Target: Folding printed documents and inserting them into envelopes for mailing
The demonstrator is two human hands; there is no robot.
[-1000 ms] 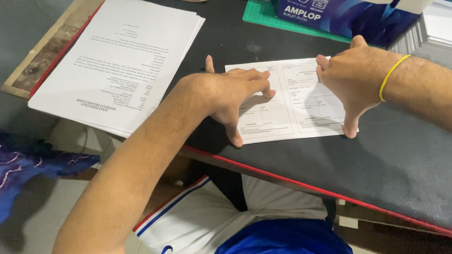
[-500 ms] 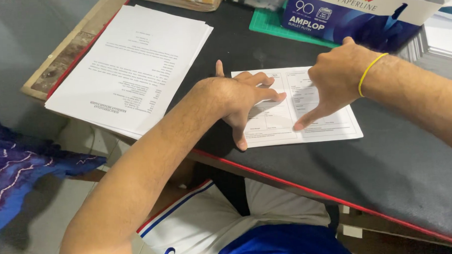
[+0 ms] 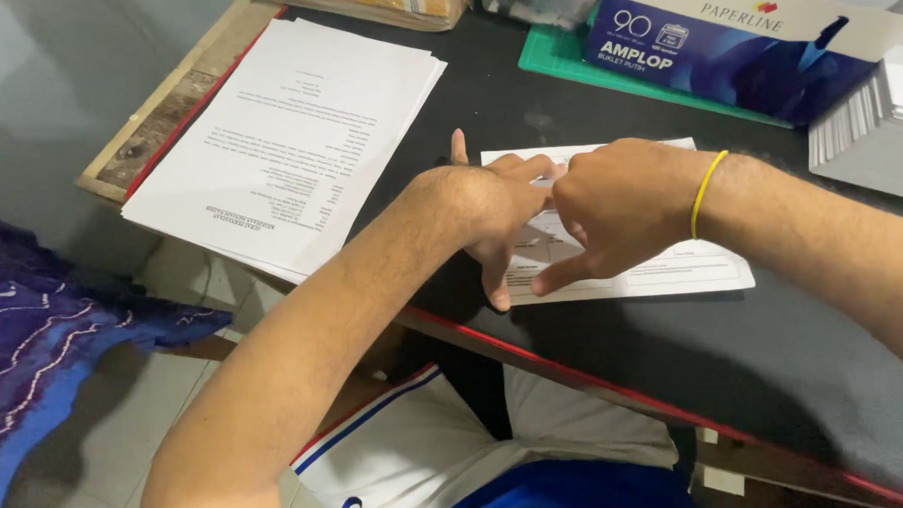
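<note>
The left hand is laid flat on the printed form, fingers spread and extended, thumb pointed toward the near edge; nothing is gripped, the sheet is only pressed down. The right hand is loosely curled beside it, almost touching it, with the thumb tip pressed on the form near its front edge; nothing is enclosed in it. A yellow band is worn on the right wrist.

The form is judged to be a single thin sheet: light, limp, easily creased, and liable to slide on the smooth dark table. It is best held down flat with the pads, or lifted at a free corner or edge.

The form lies near the table's front edge. A stack of printed pages lies well to the left; a blue box on a green mat stands behind.
</note>
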